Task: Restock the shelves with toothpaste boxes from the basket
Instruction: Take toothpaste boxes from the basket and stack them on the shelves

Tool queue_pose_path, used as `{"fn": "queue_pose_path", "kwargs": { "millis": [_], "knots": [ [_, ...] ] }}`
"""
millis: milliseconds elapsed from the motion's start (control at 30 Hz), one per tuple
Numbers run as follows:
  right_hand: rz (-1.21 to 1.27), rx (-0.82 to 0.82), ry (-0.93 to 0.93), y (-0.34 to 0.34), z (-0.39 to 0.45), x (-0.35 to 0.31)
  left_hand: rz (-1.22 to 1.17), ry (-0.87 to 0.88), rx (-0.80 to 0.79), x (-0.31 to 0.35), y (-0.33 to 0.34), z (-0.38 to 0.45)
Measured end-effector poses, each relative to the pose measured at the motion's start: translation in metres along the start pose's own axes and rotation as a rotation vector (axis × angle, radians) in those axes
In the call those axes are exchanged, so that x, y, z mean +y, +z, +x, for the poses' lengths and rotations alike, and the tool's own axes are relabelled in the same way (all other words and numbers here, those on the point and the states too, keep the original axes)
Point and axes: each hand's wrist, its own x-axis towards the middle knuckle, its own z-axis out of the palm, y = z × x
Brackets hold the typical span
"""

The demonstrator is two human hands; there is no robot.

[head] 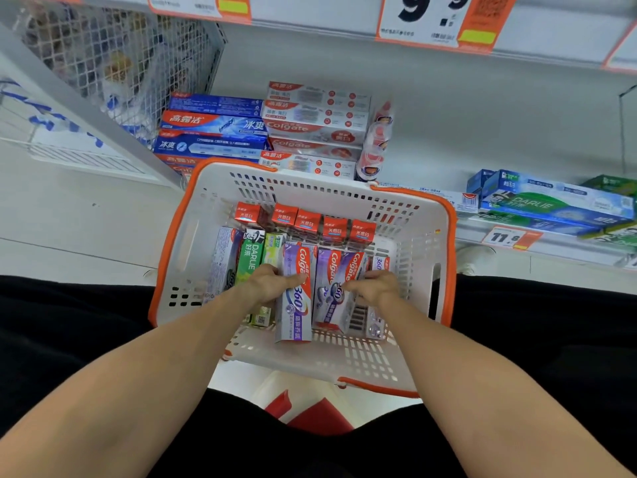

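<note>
A white basket with an orange rim (424,270) sits in front of me, holding several toothpaste boxes. Both hands reach into it. My left hand (269,282) grips a purple Colgate 360 box (294,301), thumb across its face. My right hand (374,286) curls round further purple Colgate 360 boxes (332,288) lying beside it. Red boxes (306,220) stand on end along the basket's far side. A green Darlie box (251,258) and a grey box (224,260) lie at the left.
The low shelf behind the basket holds stacked blue Colgate boxes (213,132) and red-and-white Colgate boxes (315,122). Darlie boxes (551,201) lie on a shelf at the right, above an 11.8 price tag (505,238). A wire mesh bin (113,60) stands at upper left.
</note>
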Motion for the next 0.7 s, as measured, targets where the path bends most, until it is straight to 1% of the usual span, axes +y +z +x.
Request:
{"fn": "queue_pose_path", "kwargs": {
  "millis": [100, 167, 233, 300, 333, 400, 533, 600, 700],
  "knots": [
    [0.039, -0.294, 0.164, -0.013, -0.016, -0.017, -0.014, 0.006, -0.036, 0.008, -0.007, -0.005],
    [0.012, -0.473, 0.205, -0.021, -0.026, -0.023, -0.018, 0.004, -0.075, 0.014, -0.011, -0.011],
    [-0.093, -0.645, 0.180, -0.021, -0.037, -0.028, -0.028, 0.019, -0.099, 0.021, -0.015, -0.020],
    [-0.185, -0.743, 0.082, -0.015, -0.050, -0.038, -0.027, 0.036, -0.100, 0.030, -0.022, -0.033],
    [-0.196, -0.771, 0.020, -0.011, -0.055, -0.046, -0.022, 0.049, -0.094, 0.037, -0.028, -0.039],
    [-0.140, -0.791, -0.101, -0.007, -0.069, -0.070, -0.027, 0.115, -0.065, 0.056, -0.042, -0.056],
    [-0.015, -0.823, -0.403, -0.005, -0.113, -0.131, -0.140, 0.319, -0.003, 0.105, -0.070, -0.107],
    [0.044, -0.802, -0.519, 0.003, -0.143, -0.155, -0.199, 0.426, 0.039, 0.125, -0.086, -0.137],
    [0.083, -0.762, -0.660, 0.022, -0.185, -0.174, -0.252, 0.534, 0.083, 0.143, -0.112, -0.179]
  ]
}}
